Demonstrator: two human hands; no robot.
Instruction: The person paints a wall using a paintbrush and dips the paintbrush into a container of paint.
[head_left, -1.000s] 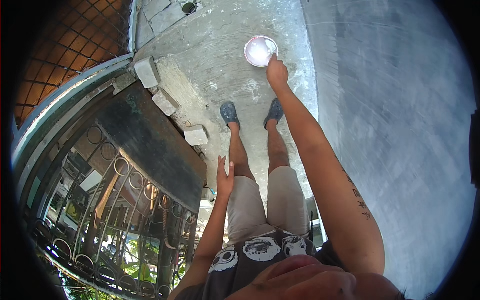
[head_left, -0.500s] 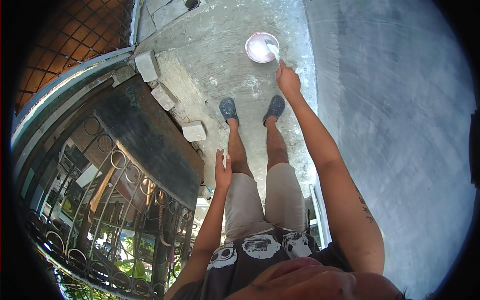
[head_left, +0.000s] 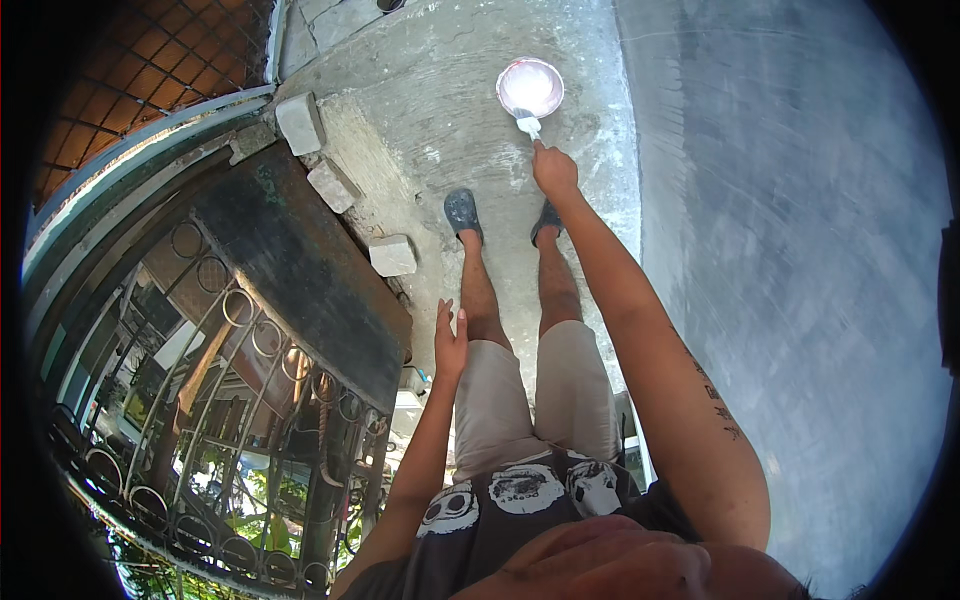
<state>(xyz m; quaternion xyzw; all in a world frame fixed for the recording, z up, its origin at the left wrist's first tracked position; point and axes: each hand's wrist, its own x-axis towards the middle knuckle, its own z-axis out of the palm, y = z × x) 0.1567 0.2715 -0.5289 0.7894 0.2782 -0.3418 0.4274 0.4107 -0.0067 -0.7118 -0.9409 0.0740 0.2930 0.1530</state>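
My right hand [head_left: 556, 170] is closed around the handle of a paintbrush [head_left: 530, 128], which is smeared with white. The brush's far end meets the near rim of a small round pail [head_left: 559, 104] standing on the concrete. Pale, whitish paint [head_left: 530, 84] fills part of the pail. My left hand [head_left: 450, 338] hangs beside my left knee with its fingers stretched out and nothing in it.
A grey, streaky wall [head_left: 780, 220] rises along the right. On the left are several concrete blocks [head_left: 333, 186], a dark panel [head_left: 295, 270] and a metal grille with rings [head_left: 240, 308]. My dark clogs [head_left: 461, 210] stand on the rough concrete floor [head_left: 450, 90].
My right hand has drawn back toward me and slightly left, bringing the brush from inside the pail to its near rim. My left hand stays much the same.
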